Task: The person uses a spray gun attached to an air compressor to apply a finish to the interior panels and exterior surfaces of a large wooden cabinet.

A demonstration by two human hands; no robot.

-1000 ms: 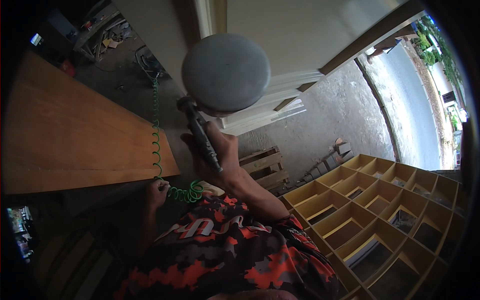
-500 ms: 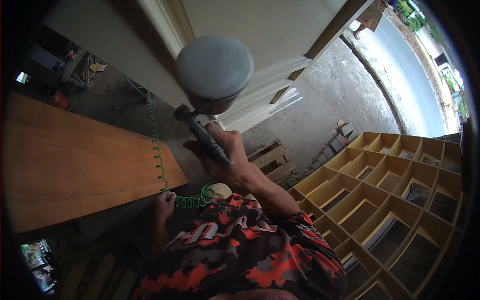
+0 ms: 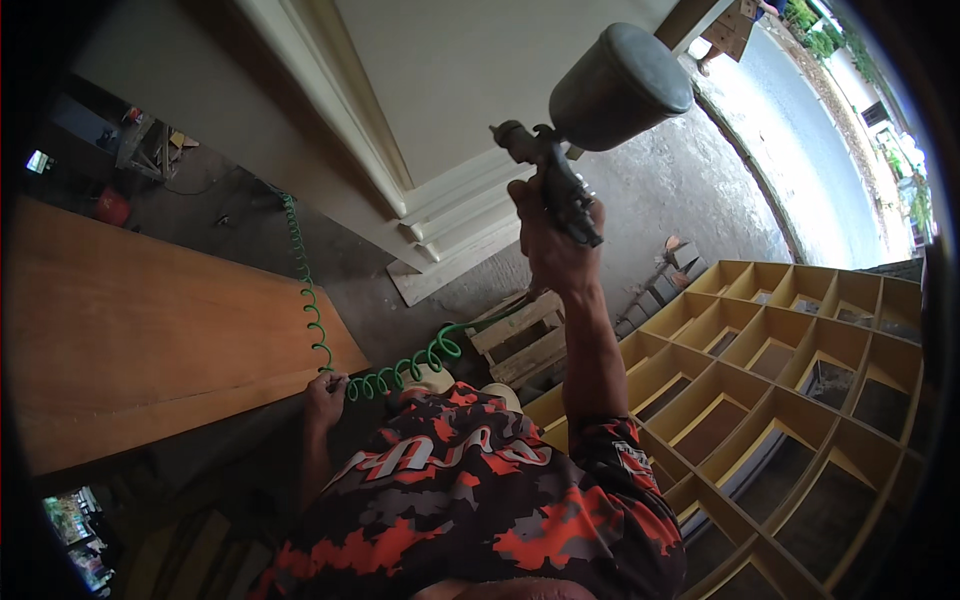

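My right hand (image 3: 555,250) is closed round the handle of a dark metal spray gun (image 3: 545,160) with a grey cylindrical cup (image 3: 615,90) on top, raised in front of a cream-white moulded panel (image 3: 450,80). A green coiled hose (image 3: 445,343) hangs from the gun across my front. My left hand (image 3: 324,398), low on the left, grips that hose near the edge of a brown wooden board (image 3: 150,330); its coils run on from there over the board to the back.
Yellow gridded shelving (image 3: 770,360) stands at my right; a wooden pallet (image 3: 515,340) lies below the gun on concrete floor (image 3: 650,180). Scrap wood (image 3: 155,145) and a red object (image 3: 113,205) sit back left. A person (image 3: 705,65) with brown boards (image 3: 733,30) is at the roadside, upper right.
My right hand and the gun have swung right and up, the gun now turned side-on, and the hose stretches further right. My left hand still grips the hose.
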